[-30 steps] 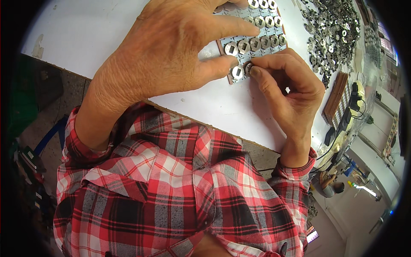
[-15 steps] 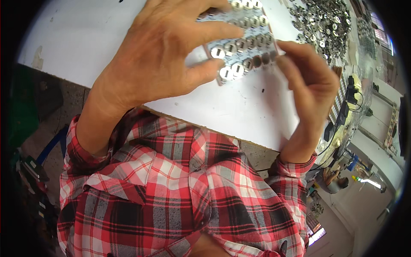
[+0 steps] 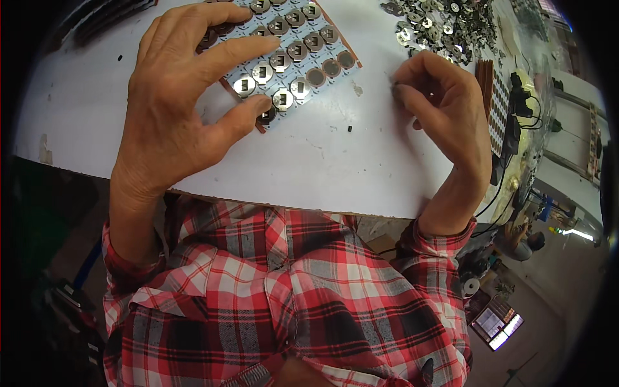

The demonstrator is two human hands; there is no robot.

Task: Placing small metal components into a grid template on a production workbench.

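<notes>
A panel of small circuit boards (image 3: pixel 308 58) lies on the white table, with rows of round metal battery clips on it. Three dark bare discs (image 3: pixel 331 68) sit at the right end of its nearest row; the spots left of them carry shiny clips. My left hand (image 3: pixel 177 97) is spread over the panel's left side, thumb at the near corner and fingertips resting on the clips. To the right, apart from the panel, my right hand (image 3: pixel 445 103) hovers near a heap of loose metal clips (image 3: pixel 451 26). Its thumb and index finger are curled together; whatever they hold does not show.
A small black piece (image 3: pixel 350 129) lies on the table (image 3: pixel 290 168) between my hands. More panels (image 3: pixel 496 109) stand at the right edge beside black plugs and cables (image 3: pixel 516 122). Dark stacked strips (image 3: pixel 97 16) lie at the far left. Another person (image 3: pixel 519 242) sits in the background.
The panel and my left hand appear further left in the picture. My right hand has come away from the panel's right edge and is now near the loose clips.
</notes>
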